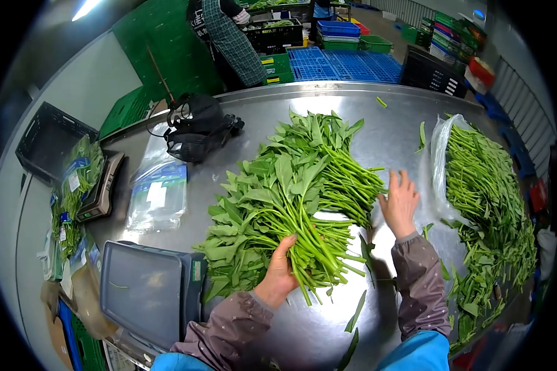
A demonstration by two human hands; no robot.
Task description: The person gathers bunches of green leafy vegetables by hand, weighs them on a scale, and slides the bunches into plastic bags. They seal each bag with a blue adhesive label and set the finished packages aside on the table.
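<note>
Left grip (278, 278) clamped on leafy stems (314, 248) — right grip (400, 205) apart, just beside another bunch (351, 184).

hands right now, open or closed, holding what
Left hand: closed around a bunch of leafy stems.
Right hand: open, holding nothing visible.

Lower centre: a bunch of leafy green stems (309, 244) is being gripped by the left hand (279, 275). Right of centre: the right hand (401, 205), fingers parted, is being held just beside the stem ends of a second bunch (348, 179). Far right: a green heap (483, 179) is being partly enclosed by a plastic bag (439, 164). Left: flat packets (158, 195) are being supported by the metal table (247, 105).
</note>
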